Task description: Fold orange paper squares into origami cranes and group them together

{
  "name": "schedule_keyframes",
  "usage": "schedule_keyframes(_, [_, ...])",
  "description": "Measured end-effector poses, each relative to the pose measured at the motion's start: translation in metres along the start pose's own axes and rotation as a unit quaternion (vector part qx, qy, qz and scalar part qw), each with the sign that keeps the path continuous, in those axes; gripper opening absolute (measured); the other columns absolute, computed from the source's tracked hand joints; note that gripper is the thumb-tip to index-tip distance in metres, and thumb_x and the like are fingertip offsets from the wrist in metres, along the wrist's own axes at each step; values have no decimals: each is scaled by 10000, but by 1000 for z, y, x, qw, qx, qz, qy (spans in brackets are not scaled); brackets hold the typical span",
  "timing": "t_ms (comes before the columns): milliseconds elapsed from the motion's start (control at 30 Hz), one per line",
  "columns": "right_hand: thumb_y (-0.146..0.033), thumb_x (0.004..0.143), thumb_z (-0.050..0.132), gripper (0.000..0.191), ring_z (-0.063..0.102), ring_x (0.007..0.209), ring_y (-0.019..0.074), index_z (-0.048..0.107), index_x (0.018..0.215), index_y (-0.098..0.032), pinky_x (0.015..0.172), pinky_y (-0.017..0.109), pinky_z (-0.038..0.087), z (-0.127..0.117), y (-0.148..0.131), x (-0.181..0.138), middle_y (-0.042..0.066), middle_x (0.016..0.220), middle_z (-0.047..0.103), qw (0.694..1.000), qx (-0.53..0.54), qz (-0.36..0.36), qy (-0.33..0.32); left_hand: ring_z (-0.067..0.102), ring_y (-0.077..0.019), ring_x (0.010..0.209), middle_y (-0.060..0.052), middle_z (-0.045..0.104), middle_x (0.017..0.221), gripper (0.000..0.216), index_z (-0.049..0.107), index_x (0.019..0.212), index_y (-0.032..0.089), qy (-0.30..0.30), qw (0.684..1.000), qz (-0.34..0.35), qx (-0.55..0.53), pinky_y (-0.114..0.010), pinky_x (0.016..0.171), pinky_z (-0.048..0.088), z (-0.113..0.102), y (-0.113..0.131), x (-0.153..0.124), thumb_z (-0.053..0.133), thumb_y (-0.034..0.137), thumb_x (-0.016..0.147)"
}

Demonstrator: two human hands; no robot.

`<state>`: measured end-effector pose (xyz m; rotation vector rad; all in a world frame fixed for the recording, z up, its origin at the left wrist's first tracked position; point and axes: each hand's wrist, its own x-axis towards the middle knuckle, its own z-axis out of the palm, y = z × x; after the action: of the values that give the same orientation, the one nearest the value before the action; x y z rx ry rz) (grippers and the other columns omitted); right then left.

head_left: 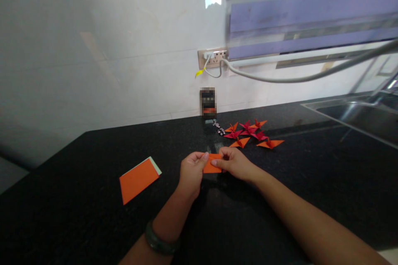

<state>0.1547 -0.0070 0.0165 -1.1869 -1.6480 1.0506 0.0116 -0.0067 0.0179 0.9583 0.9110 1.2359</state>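
Between my two hands is a small folded piece of orange paper (212, 169), held a little above the dark counter. My left hand (192, 172) pinches its left edge, thumb on top. On the right side, my right hand (234, 163) grips the paper with its thumb across the face and fingers curled behind. The fingers under the paper are hidden. Just beyond my right hand stand several folded paper cranes (241, 142), some orange and some red. Left of my left hand lies a stack of orange paper (139, 181) with a pale green sheet showing at its edge.
A phone-like dark object (208, 102), blurred out, leans on the wall with a beaded strap (219, 129) beside it. A socket (213, 58) with a white cable (267, 78) is on the wall. At the right is a sink (367, 120) set into the black counter (93, 149).
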Motion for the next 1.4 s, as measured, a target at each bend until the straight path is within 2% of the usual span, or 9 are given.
schedule_keyframes(167, [-433,649,633,379,342,443,54,388,533,-168,405,176,241,-1,1,0,-59,471,421,1000,8,3,1,564,-116,524,-18,620,584,225,580,688,127,-27,999,-23,-6,-241,541,437,-1,-1,0,654,335,652])
schedule_keyframes(433, [-371,666,615,333,318,475,52,389,535,-164,425,175,248,2,1,0,-64,511,385,1000,-5,-16,-6,545,-104,487,-8,617,541,205,594,629,118,-15,998,-35,51,-217,510,419,1,2,-2,708,280,578])
schedule_keyframes(567, [-379,667,618,343,320,478,52,384,539,-163,427,175,248,1,-4,-2,-64,509,386,1000,3,-13,-12,525,-104,462,-15,613,525,229,611,622,113,0,997,-26,74,-215,475,399,1,1,-2,691,326,594])
schedule_keyframes(800, [-408,671,618,356,323,477,55,390,549,-164,429,179,254,-2,-3,-1,-62,507,384,999,24,-15,-14,478,-93,430,-9,562,492,345,599,602,122,-16,999,-16,49,-204,432,355,1,3,-3,597,460,671])
schedule_keyframes(933, [-425,664,616,364,320,463,57,381,549,-172,407,178,235,-3,-2,-1,-63,495,375,1000,22,-1,14,484,-92,432,18,543,463,236,620,619,129,-5,999,-11,53,-204,456,381,3,8,-4,691,353,598])
schedule_keyframes(1100, [-415,671,611,309,345,475,64,474,575,-155,432,194,258,-3,-4,-1,-51,519,404,1000,8,-13,-17,470,-77,417,28,539,441,173,628,591,125,3,998,-1,66,-194,451,376,4,8,-4,706,278,580])
schedule_keyframes(1200, [-409,665,611,304,358,466,65,480,574,-151,432,196,260,-3,-5,-1,-49,511,418,999,44,7,-13,506,-85,455,-3,592,528,230,639,652,116,2,997,-6,73,-190,444,385,2,7,-3,676,341,621])
schedule_keyframes(1300, [-410,657,608,292,379,450,65,479,598,-155,425,195,269,-6,-7,-1,-48,512,449,994,101,34,-7,561,-110,517,-44,634,635,335,631,737,118,-12,999,-40,29,-201,455,417,2,7,-2,598,446,680])
schedule_keyframes(1400, [-400,649,618,281,375,426,60,488,607,-155,410,193,262,-8,-7,-2,-54,497,456,992,99,60,-50,569,-121,506,-49,629,613,361,610,741,115,-50,996,-72,-2,-220,464,431,3,9,-4,604,468,667])
